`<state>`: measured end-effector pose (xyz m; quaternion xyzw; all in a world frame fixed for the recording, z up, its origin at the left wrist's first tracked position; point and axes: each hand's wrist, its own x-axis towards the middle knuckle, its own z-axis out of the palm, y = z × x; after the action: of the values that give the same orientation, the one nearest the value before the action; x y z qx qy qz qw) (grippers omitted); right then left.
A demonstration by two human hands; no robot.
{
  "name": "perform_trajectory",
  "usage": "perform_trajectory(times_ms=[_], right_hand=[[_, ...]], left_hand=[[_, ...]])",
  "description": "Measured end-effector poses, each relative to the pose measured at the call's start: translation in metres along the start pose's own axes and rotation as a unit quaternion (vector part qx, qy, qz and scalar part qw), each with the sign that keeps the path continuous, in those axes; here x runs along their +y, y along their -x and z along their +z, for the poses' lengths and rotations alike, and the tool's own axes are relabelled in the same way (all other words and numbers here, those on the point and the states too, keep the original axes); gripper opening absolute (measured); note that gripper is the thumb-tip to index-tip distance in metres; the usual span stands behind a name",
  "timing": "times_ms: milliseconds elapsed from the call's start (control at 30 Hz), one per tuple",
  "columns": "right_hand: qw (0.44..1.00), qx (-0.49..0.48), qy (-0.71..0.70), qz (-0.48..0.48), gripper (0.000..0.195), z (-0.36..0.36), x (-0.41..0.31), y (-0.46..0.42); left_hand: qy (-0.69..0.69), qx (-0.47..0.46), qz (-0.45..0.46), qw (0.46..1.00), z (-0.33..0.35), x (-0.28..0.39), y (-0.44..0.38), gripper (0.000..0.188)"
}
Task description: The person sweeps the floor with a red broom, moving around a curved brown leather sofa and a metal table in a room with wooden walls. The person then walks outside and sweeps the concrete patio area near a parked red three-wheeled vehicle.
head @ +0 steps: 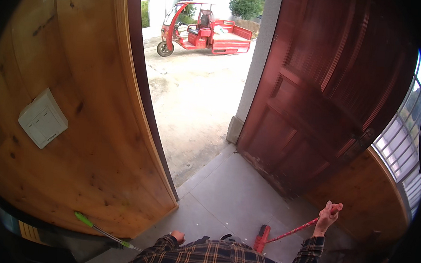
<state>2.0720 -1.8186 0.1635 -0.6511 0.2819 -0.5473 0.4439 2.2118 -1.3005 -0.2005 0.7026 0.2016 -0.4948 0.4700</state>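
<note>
My right hand (326, 217) grips the red patterned handle of a broom (295, 229) near its top. The broom's head (262, 238), red with dark bristle ends, rests on the grey tiled floor (234, 190) to the right of my body. My left hand (178, 237) is by my waist with its fingers curled; whether anything is in it cannot be told. Left of that hand, a pole with green grips (102, 231) slants past the foot of the wood-panelled wall. Small white bits lie on the tiles in front of me.
A dark red door (306, 101) stands open at the right, near a barred window (399, 139). The doorway gives onto a concrete yard (194, 105) with a red cargo tricycle (205, 33). A white switch plate (44, 118) is on the wood-panelled wall (97, 142) at the left.
</note>
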Motion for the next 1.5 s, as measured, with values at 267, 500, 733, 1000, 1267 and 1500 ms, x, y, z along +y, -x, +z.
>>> perform_trajectory(times_ms=[267, 500, 733, 1000, 1267, 1500], right_hand=[[0.973, 0.136, 0.164, 0.086, 0.031, -0.003, 0.133, -0.008], [0.972, 0.114, 0.184, 0.097, 0.031, 0.060, 0.175, -0.065], [0.991, 0.019, 0.034, 0.125, 0.033, 0.160, 0.130, -0.156], [0.971, -0.125, -0.079, 0.189, 0.031, 0.270, 0.166, -0.183], [0.988, -0.064, -0.005, 0.139, 0.028, 0.355, 0.280, -0.190], [0.978, -0.040, 0.061, 0.197, 0.028, 0.438, 0.269, -0.190]], left_hand=[[-0.257, 0.031, 0.159, 0.953, -0.008, 0.032, -0.026, 0.024], [-0.430, -0.013, 0.178, 0.885, -0.038, 0.114, -0.064, 0.013], [0.135, -0.056, 0.099, 0.984, -0.014, 0.254, -0.126, 0.003], [0.047, -0.110, 0.168, 0.978, -0.003, 0.287, -0.179, 0.004], [-0.534, 0.083, 0.301, 0.786, -0.061, 0.319, -0.241, 0.019], [0.258, 0.044, 0.055, 0.964, -0.074, 0.440, -0.256, 0.014]])
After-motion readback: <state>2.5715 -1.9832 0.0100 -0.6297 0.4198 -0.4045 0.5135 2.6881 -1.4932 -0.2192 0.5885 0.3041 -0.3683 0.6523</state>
